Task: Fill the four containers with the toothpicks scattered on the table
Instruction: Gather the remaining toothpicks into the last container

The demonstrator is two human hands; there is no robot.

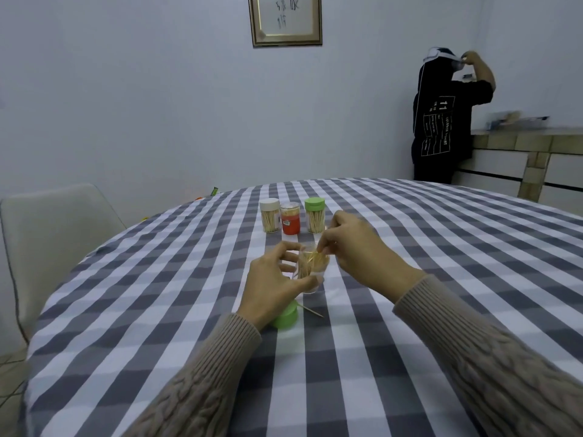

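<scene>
A clear open container stands near the middle of the checked tablecloth, holding a bundle of toothpicks that lean and poke up past its rim. The left hand curls round the container from its left side, thumb at the near wall and fingers round the far wall, gripping it upright. The right hand comes in from the right with its fingertips pinched together on the tops of the toothpicks at the container's mouth. Just under the left wrist a green lid lies on the cloth, and beside it a single loose toothpick lies flat, pointing toward the right. Farther back three closed containers stand in a row close together: one with a white lid full of toothpicks, one with a red label and clear lid, and one with a green lid also full. A pale chair stands at the table's left edge. In the far right corner a person in a dark shirt stands at a tiled counter, and a framed picture hangs on the wall
</scene>
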